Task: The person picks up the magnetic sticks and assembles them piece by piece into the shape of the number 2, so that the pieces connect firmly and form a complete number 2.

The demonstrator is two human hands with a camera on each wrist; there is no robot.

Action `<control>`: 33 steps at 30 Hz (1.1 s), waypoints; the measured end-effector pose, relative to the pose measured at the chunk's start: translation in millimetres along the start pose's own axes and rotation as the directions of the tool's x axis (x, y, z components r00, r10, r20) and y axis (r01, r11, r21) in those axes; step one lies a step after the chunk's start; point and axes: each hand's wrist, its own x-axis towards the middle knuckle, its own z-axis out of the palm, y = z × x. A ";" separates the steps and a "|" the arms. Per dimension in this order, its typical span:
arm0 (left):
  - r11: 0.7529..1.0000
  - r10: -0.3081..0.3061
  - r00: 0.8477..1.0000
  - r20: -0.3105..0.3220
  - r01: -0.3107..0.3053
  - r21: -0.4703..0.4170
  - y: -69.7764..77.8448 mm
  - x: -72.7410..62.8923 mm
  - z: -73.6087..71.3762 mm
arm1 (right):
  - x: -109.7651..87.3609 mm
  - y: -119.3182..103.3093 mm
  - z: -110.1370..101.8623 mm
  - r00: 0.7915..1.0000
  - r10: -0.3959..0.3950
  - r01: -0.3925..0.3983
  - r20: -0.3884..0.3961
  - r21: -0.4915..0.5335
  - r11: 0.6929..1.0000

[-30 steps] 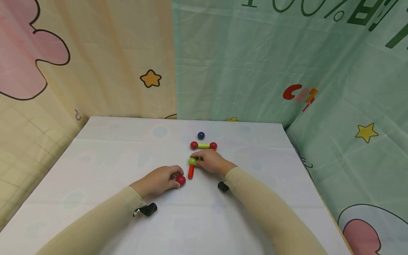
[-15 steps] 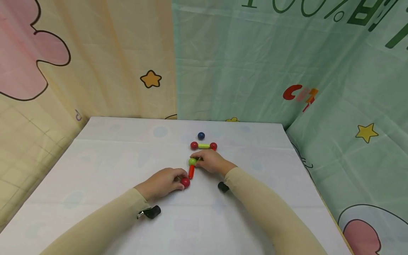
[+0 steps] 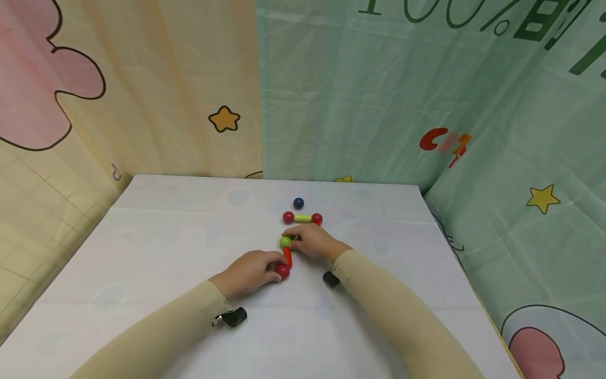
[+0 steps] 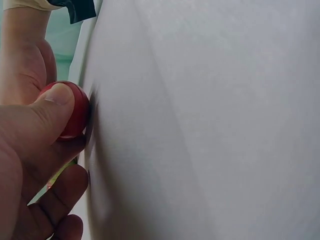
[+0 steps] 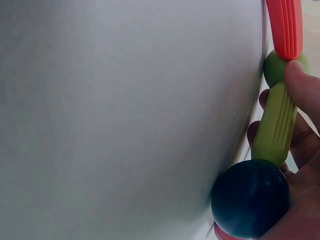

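Note:
My left hand [image 3: 248,271] pinches a red ball [image 3: 282,271] between thumb and fingers, low over the white table. The ball is right at the near end of a red rod [image 3: 288,257], overlapping it in the head view. My right hand [image 3: 314,241] grips a green ball [image 3: 285,242], from which that red rod sticks out toward me. In the right wrist view, a yellow-green rod [image 5: 275,125] runs from the green ball [image 5: 274,67] to a dark blue ball [image 5: 250,199] beneath the palm. The hand hides these last two in the head view.
Beyond my right hand, a yellow-green rod [image 3: 303,218] joins two red balls, with a red rod partly showing below the right one. A loose dark blue ball [image 3: 298,203] lies farther back. Printed curtains [image 3: 379,95] stand behind the white-covered table [image 3: 156,231].
My left hand has moved right with the red ball, up to the red rod's near end. That end of the rod has swung right. The right hand stays in place.

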 end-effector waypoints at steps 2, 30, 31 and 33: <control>1.000 0.006 1.000 -0.005 -0.006 -0.001 0.4 0.7 1.9 | 0.1 -0.4 -0.1 1.000 0.005 -0.005 0.000 0.002 1.000; 0.998 0.023 0.999 -0.040 -0.021 0.052 10.0 -4.9 7.1 | 1.4 4.4 -1.2 1.000 -0.001 0.001 0.012 0.001 1.000; 0.999 0.022 0.999 -0.041 -0.020 0.048 10.2 -4.9 6.9 | 1.2 4.1 -1.4 1.000 -0.001 0.001 0.012 0.004 1.000; 0.999 0.014 0.999 -0.045 -0.012 0.043 10.7 -5.2 6.5 | 0.6 3.1 -2.0 1.000 -0.001 0.000 0.013 0.007 1.000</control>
